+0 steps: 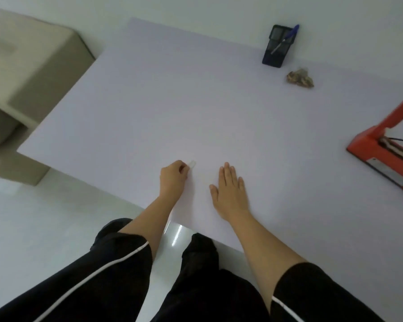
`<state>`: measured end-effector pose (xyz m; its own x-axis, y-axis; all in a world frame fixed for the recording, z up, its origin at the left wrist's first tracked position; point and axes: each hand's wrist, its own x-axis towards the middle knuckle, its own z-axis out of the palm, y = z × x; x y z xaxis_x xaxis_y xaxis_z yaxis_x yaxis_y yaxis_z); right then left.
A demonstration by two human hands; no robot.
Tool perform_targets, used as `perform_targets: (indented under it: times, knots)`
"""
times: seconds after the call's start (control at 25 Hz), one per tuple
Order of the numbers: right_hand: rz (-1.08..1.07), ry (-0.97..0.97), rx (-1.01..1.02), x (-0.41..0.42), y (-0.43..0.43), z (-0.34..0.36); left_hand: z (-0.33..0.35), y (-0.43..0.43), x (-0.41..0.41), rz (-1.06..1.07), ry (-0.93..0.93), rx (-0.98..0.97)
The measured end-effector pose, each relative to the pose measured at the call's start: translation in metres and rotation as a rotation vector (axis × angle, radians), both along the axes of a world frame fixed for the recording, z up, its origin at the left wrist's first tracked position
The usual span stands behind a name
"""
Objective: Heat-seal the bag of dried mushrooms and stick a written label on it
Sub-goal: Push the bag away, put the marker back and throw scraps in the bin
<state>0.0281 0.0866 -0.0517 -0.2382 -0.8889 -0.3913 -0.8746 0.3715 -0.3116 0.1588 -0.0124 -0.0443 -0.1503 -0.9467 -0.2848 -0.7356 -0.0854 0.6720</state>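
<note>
**A:** Where's the bag?

**B:** The bag of dried mushrooms point(300, 77) lies far right on the white table point(149, 101). It's just in front of the black mesh pen holder point(275, 52), near it but not touching. A blue pen point(290, 34) leans inside the holder.

**A:** Hands?

**B:** The left hand point(172, 176) is curled, fingertips pinching a small pale translucent piece point(192, 164) close to the near edge. It's too blurred to say what the piece is. The right hand point(229, 190) lies flat on the tabletop, palm down, fingers straight and close together, holding nothing. Both hands are well apart from the bag.

**A:** Sealer?

**B:** The orange heat sealer point(368, 145) sits at the right edge, partly cut off by the frame. Its arm angles away toward the upper right. A thin dark cable shows at the base. It's well apart from the bag and from the right hand.

**A:** Anything in the path?

**B:** Bare tabletop lies between the hands and the bag, and the sealer sits off to the right of that line. A beige upholstered seat point(28, 66) stands on the floor beyond the table's left side. The person's black sleeves have a white stripe.
</note>
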Motion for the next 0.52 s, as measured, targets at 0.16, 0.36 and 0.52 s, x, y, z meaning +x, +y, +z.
perform_targets:
  times: [0.16, 0.36, 0.52]
  knots:
    - [0.179, -0.077, -0.054, 0.062, 0.021, 0.003, 0.005, 0.061, 0.067, 0.271, 0.056, 0.031]
    - [0.437, -0.132, -0.100, 0.158, 0.046, -0.003, 0.008, 0.128, 0.161, 0.558, 0.110, -0.004]
    - [0.561, -0.188, -0.134, 0.224, 0.047, -0.020, -0.009, 0.161, 0.224, 0.731, 0.103, 0.030]
